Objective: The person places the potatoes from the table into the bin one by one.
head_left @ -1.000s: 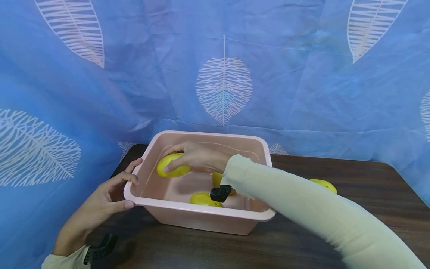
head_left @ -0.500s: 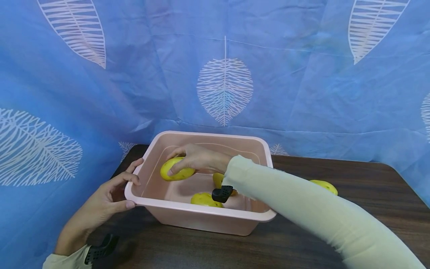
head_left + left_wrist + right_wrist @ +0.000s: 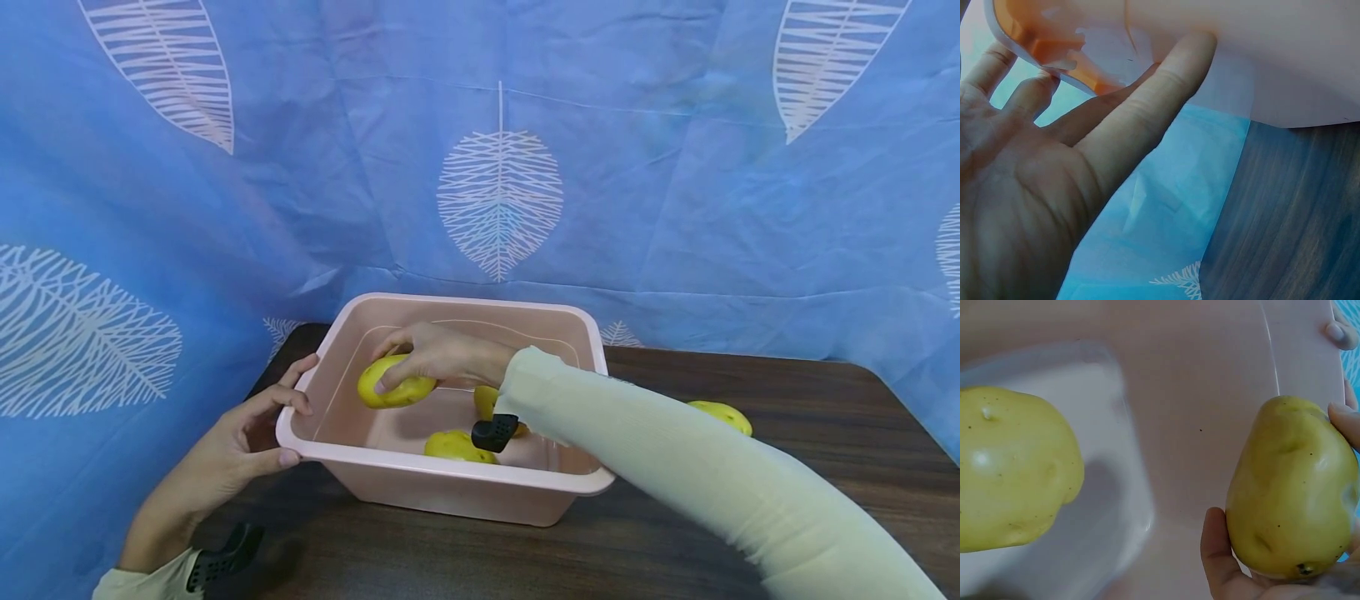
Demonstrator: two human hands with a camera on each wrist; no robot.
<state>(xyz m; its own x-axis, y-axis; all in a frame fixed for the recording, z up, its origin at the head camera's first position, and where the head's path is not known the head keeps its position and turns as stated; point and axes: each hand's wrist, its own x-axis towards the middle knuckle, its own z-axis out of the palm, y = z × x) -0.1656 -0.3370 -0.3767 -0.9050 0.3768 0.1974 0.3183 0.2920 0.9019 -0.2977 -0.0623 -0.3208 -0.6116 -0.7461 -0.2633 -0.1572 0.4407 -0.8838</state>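
Observation:
A yellow potato (image 3: 1291, 494) is in my right hand (image 3: 442, 350), thumb on the near side and fingers over the far side. That hand holds it inside the pink plastic basin (image 3: 450, 468), above its floor, toward the left. My left hand (image 3: 225, 446) grips the basin's left rim, index and other fingers at the edge and thumb against the outer wall. In the left wrist view the thumb (image 3: 1166, 94) presses the basin's side. A second potato (image 3: 459, 445) lies on the basin floor near the front. Behind my right wrist another yellow piece (image 3: 486, 402) is partly hidden.
One more yellow potato (image 3: 722, 415) lies on the dark wooden table (image 3: 817, 417) right of the basin, partly behind my right sleeve (image 3: 675, 450). A blue cloth with white leaf prints (image 3: 615, 192) hangs behind the table and along its left side.
The potato in my right hand has shifted slightly right and a little lower within the basin. My left hand stays on the rim, and the other potatoes keep their places.

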